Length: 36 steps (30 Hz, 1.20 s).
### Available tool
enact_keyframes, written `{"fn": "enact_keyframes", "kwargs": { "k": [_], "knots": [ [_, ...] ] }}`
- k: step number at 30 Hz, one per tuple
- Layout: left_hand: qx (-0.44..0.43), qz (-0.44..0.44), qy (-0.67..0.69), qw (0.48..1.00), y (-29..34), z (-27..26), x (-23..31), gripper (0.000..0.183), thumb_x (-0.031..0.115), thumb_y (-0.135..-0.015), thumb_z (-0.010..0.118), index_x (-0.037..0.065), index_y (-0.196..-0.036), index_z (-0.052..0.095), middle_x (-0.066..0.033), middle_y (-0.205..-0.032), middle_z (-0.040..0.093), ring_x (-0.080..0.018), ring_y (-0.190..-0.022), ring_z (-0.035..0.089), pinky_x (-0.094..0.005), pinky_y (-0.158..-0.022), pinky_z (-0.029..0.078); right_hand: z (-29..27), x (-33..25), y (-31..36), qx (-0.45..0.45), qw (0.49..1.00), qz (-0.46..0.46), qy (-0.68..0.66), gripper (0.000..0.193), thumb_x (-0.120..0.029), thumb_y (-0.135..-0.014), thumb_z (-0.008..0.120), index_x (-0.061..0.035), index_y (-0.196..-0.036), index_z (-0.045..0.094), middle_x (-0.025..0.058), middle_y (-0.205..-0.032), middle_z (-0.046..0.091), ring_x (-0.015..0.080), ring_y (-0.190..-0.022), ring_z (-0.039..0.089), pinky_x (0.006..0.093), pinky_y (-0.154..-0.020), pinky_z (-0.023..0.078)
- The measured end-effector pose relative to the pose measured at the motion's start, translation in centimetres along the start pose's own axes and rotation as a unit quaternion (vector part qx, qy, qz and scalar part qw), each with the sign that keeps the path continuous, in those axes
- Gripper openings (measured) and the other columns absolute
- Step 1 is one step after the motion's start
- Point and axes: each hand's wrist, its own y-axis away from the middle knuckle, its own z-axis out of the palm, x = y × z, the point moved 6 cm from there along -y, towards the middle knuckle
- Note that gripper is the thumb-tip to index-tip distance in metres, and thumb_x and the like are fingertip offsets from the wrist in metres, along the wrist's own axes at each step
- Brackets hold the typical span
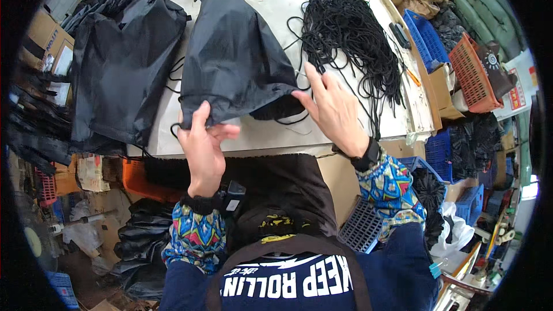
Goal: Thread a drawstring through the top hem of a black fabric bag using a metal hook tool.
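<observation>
A black cloth bag point(230, 52) is spread on the white table point(276, 0) at the upper centre of the frame, and the work on it is judged to be partway along. The bag is already formed, and a cord point(174, 131) is seen at its lower left corner, but whether it is threaded through the hem cannot be told. The mouth is not drawn shut, so the closing appears to be left undone. The cloth looks thin and slightly glossy, narrowed toward the top, with soft creases and a dark fold showing at the lower right. The lower left corner is touched by the left hand point(203, 150), thumb laid over the cloth; the right corner is met by the thumb of the right hand point(340, 109), its index finger extended. Whether cloth is pinched by either hand cannot be told. A second black bag point(124, 75) is laid at the left, and a tangled heap of black cords point(345, 34) is piled at the upper right. Beyond the table's right edge, a blue basket point(425, 40) and an orange basket point(473, 72) are seen.
</observation>
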Motion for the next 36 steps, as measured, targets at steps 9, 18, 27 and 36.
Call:
{"fn": "enact_keyframes", "kwargs": {
  "k": [9,18,27,36],
  "knots": [
    [-0.024,0.025,-0.016,0.999,-0.1,-1.3,1.8,0.019,0.022,-0.090,0.059,0.004,-0.095,0.057,-0.0074,-0.074,0.063,-0.0187,-0.046,0.058,-0.0278,-0.040,0.045,0.5,-1.9,1.1,-0.069,0.991,0.002,-0.117,0.026,-0.025,-0.084,0.062,-0.0052,-0.099,0.057,0.0087,-0.076,0.051,0.0257,-0.064,0.059,0.0374,-0.051,0.046],
    [0.095,0.089,-0.056,0.990,-3.6,-7.0,5.3,0.018,0.009,-0.081,0.070,0.011,-0.083,0.052,0.0038,-0.057,0.048,-0.0043,-0.039,0.040,-0.0180,-0.035,0.028,1.1,-1.6,0.6,-0.057,0.995,-0.058,-0.051,0.011,-0.014,-0.080,0.058,-0.0057,-0.081,0.052,0.0088,-0.074,0.051,0.0261,-0.064,0.059,0.0366,-0.055,0.048],
    [0.136,0.017,-0.054,0.989,-12.5,-16.8,5.7,0.013,0.010,-0.084,0.067,0.007,-0.087,0.054,-0.0045,-0.079,0.059,-0.0137,-0.068,0.058,-0.0243,-0.059,0.049,4.9,4.9,4.0,-0.268,0.949,-0.137,-0.094,0.013,-0.014,-0.082,0.056,-0.0023,-0.079,0.052,0.0153,-0.073,0.058,0.0351,-0.071,0.060,0.0419,-0.057,0.048],
    [0.086,0.358,-0.320,0.873,-2.1,-5.6,4.6,0.033,0.007,-0.089,0.058,0.001,-0.120,0.050,-0.0088,-0.103,0.056,-0.0178,-0.095,0.055,-0.0283,-0.086,0.044,-2.1,13.3,4.7,-0.354,0.926,0.054,0.118,0.011,-0.008,-0.079,0.056,-0.0021,-0.087,0.058,0.0169,-0.070,0.061,0.0361,-0.068,0.063,0.0432,-0.057,0.049]
  ]
}}
